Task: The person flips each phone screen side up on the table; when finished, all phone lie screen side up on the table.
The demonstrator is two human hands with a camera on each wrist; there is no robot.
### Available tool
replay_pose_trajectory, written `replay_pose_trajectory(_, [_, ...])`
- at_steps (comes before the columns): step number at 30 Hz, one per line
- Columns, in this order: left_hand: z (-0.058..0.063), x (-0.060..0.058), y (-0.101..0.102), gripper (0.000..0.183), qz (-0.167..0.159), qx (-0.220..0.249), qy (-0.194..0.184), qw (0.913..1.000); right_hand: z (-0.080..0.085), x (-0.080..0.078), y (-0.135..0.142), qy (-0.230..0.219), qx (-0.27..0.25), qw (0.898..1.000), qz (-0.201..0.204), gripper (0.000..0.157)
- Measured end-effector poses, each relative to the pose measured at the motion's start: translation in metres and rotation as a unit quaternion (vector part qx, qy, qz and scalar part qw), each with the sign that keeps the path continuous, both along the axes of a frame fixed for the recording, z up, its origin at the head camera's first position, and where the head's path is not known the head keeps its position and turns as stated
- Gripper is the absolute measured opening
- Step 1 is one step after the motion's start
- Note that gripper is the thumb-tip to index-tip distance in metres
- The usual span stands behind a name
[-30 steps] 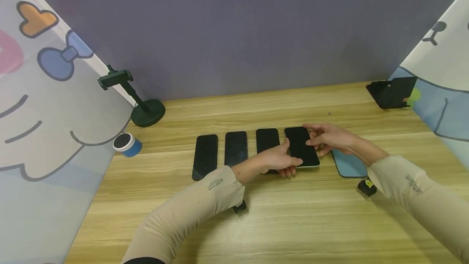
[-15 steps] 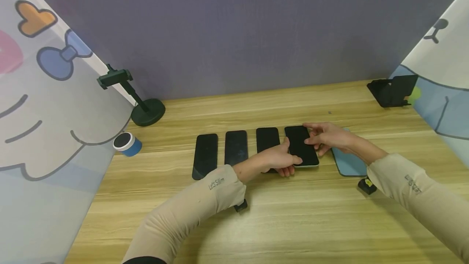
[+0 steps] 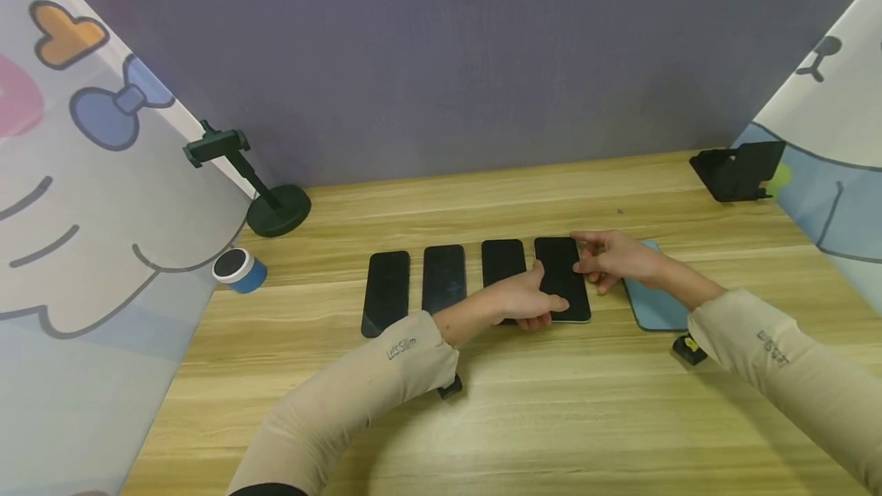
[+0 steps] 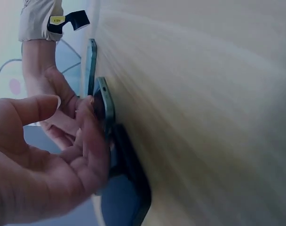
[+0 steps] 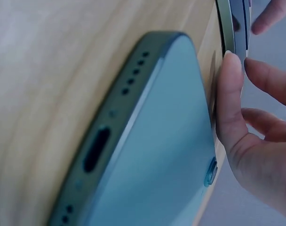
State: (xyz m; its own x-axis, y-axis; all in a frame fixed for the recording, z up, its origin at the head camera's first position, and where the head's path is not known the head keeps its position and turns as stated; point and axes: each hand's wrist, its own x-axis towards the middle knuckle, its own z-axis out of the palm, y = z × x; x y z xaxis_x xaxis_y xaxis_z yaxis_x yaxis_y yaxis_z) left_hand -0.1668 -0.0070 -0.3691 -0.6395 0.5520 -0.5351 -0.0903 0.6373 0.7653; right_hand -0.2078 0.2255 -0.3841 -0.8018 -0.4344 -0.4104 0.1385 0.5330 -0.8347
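Note:
In the head view, a black-screened phone (image 3: 560,266) lies on the wooden table at the right end of a row. My left hand (image 3: 518,300) is over its near left corner, thumb extended above the screen. In the left wrist view, the left fingers (image 4: 89,136) bend against the phone's side, while the thumb stands apart from it. At the far right side, my right hand (image 3: 620,257) holds the phone's edge between thumb and finger. A light-blue phone (image 3: 658,305) lies back up beneath the right wrist; its port end fills much of the right wrist view.
More black-screened phones (image 3: 386,293) lie to the left. A dark phone stand (image 3: 278,211) and a blue-and-white tub (image 3: 241,272) are at the left. A black folding stand (image 3: 747,172) sits at the back right. A grey panel (image 3: 468,60) bounds the table's far side.
The phone between my hands has turned slightly, its near end shifting left, so it now lines up better with the row. Both hands have stayed nearly in place.

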Motion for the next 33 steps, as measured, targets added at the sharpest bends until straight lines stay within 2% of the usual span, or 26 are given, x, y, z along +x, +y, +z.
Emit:
replay_pose_trajectory(2, [0.003,0.001,-0.002,0.089,-0.026,-0.047,0.06,0.9968,0.0,0.0,0.001,0.005,0.003,1.0,0.006,0.081])
replay_pose_trajectory(4, [0.006,0.002,-0.004,0.087,-0.052,-0.103,0.136,0.984,0.001,0.0,0.002,0.01,0.003,1.0,0.009,0.08])
replay_pose_trajectory(6, [0.006,0.003,-0.006,0.085,-0.078,-0.152,0.216,0.9612,0.001,-0.001,0.003,0.012,0.0,1.0,0.009,0.079])
replay_pose_trajectory(8, [0.004,0.005,-0.008,0.085,-0.097,-0.198,0.283,0.9333,0.001,-0.001,0.003,0.012,-0.003,1.0,0.009,0.078])
replay_pose_trajectory(10, [-0.001,0.007,-0.009,0.087,-0.108,-0.236,0.323,0.9103,0.001,0.0,0.003,0.013,-0.002,1.0,0.007,0.077])
replay_pose_trajectory(12, [-0.007,0.009,-0.009,0.088,-0.117,-0.265,0.342,0.894,0.001,0.0,0.003,0.015,0.0,1.0,0.004,0.077])
replay_pose_trajectory(13, [-0.009,0.01,-0.008,0.088,-0.118,-0.276,0.346,0.8886,0.001,0.001,0.003,0.016,0.001,1.0,0.003,0.076])
replay_pose_trajectory(18, [-0.015,0.013,-0.005,0.087,-0.122,-0.301,0.36,0.8742,0.0,0.001,0.002,0.018,-0.005,1.0,-0.001,0.076])
replay_pose_trajectory(21, [-0.018,0.013,-0.004,0.087,-0.123,-0.305,0.369,0.8696,-0.001,0.001,0.003,0.018,-0.008,1.0,-0.004,0.075])
replay_pose_trajectory(33, [-0.019,0.013,-0.003,0.09,-0.121,-0.3,0.384,0.8647,-0.001,0.001,0.001,0.012,-0.004,1.0,-0.004,0.076])
